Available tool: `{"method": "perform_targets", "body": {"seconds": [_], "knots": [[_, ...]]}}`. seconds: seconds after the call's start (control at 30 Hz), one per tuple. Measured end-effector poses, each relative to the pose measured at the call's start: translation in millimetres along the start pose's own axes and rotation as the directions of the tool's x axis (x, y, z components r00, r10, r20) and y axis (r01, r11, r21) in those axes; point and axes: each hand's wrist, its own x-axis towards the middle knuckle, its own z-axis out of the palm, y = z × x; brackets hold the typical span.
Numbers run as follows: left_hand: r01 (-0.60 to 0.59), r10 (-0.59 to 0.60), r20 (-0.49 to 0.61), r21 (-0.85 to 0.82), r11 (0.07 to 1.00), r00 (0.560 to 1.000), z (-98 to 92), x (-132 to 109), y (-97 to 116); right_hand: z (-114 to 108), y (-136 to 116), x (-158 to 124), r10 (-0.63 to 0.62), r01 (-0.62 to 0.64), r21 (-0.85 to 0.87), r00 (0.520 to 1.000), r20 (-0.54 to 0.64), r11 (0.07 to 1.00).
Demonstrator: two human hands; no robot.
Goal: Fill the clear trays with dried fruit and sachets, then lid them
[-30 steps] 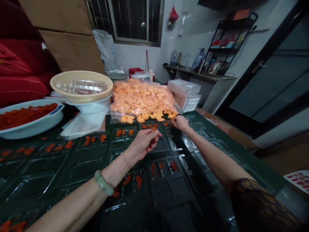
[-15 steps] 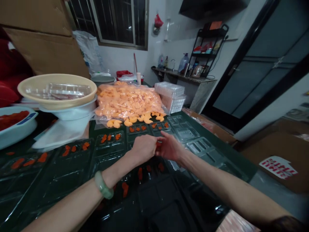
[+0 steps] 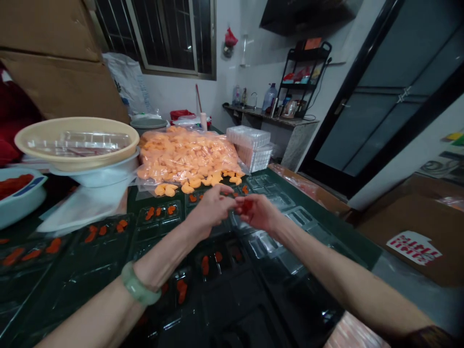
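Over the middle of the table, my left hand (image 3: 213, 207), with a green bangle (image 3: 139, 285) on its wrist, reaches toward my right hand. Its fingertips are close together at the other hand's fingers; anything between them is too small to make out. My right hand (image 3: 259, 212) is curled palm inward around small red-orange pieces (image 3: 248, 207), partly hidden by its fingers. Beneath and around both hands lie clear compartment trays (image 3: 159, 224). Several have similar red-orange pieces (image 3: 205, 265) in their small compartments; trays on the right (image 3: 300, 220) show bare compartments.
Behind the hands lies a large clear bag of orange pieces (image 3: 188, 154), some spilling at its front. Stacked clear containers (image 3: 250, 145) stand beside it. A cream basin (image 3: 21, 137) and a white tub of red pieces (image 3: 25, 212) are at left. Cardboard boxes (image 3: 409, 212) sit right.
My left hand has drawn slightly back and its index finger has lifted, parting a little from my right hand. The right hand is turned more open, showing red pieces. The view has shifted slightly.
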Motion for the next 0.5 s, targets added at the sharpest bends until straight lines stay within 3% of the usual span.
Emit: {"method": "perform_targets", "body": {"seconds": [0.1,0.23,0.33,0.5], "knots": [[0.175,-0.186,-0.004,-0.318,0.932,0.983,-17.1,-4,8,-21,-39,31,-0.188,0.158,-0.146,0.958,-0.215,0.977],[0.226,-0.267,-0.034,-0.443,0.868,0.963,-38.0,-7,-6,-47,-74,83,-0.425,0.286,-0.361,0.811,-0.402,0.888],[0.207,-0.258,-0.044,-0.475,0.855,0.965,-48.5,-5,-19,-60,-77,116,-0.510,0.282,-0.484,0.735,-0.446,0.829],[0.134,-0.225,-0.097,-0.558,0.819,0.970,-58.8,1,-29,-73,-69,141,-0.543,0.214,-0.600,0.713,-0.444,0.771]]}}
